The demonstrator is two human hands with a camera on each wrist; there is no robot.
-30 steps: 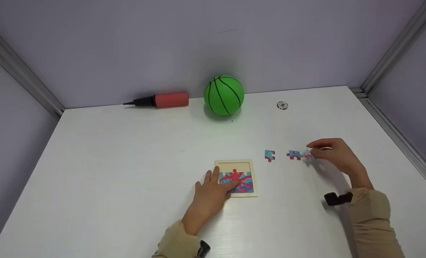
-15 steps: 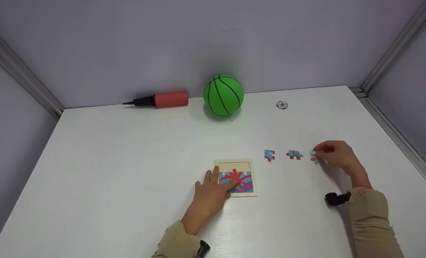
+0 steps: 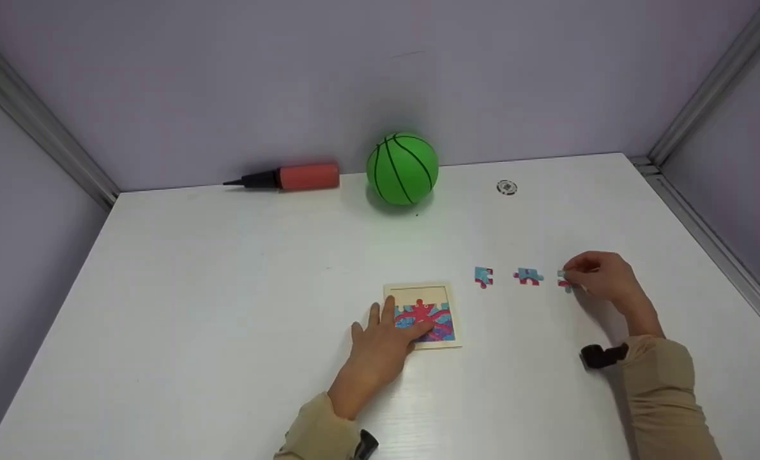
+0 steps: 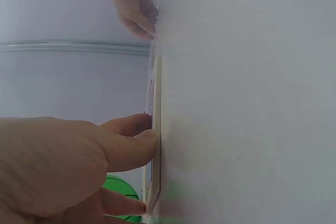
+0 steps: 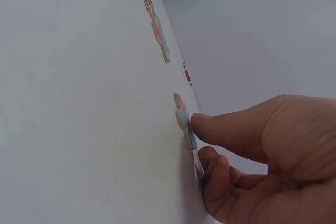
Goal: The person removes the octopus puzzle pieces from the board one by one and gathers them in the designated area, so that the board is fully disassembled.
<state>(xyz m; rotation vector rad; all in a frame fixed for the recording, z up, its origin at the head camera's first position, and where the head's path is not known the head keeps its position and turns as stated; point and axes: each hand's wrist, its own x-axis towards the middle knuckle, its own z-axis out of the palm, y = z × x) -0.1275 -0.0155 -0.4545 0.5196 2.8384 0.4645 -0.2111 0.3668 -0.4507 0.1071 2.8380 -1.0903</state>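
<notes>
My left hand (image 3: 379, 350) rests spread on the left side of a wooden puzzle tray (image 3: 455, 319), one finger across the pink octopus picture (image 3: 442, 310) in it. In the left wrist view, the thumb (image 4: 140, 148) lies against the tray's edge. The upper part of the tray is bare wood. To the right, my right hand (image 3: 600, 276) pinches a blue and pink puzzle piece (image 3: 562, 282) at the table, partly hidden by the fingers. The right wrist view has the thumb (image 5: 202, 125) on that piece. Between the hands lie a middle piece (image 3: 528, 276) and a left piece (image 3: 483, 276).
A green ball (image 3: 402, 169) with black lines stands by the back wall, beside a red and black hand pump (image 3: 308, 177). Farther right lies a black and white round chip (image 3: 506, 187). White walls enclose the white table (image 3: 227, 306) at the back and sides.
My right hand has drawn its piece slightly right, away from the middle piece, turned it, and lowered it flatter to the table. The left hand stays on the tray.
</notes>
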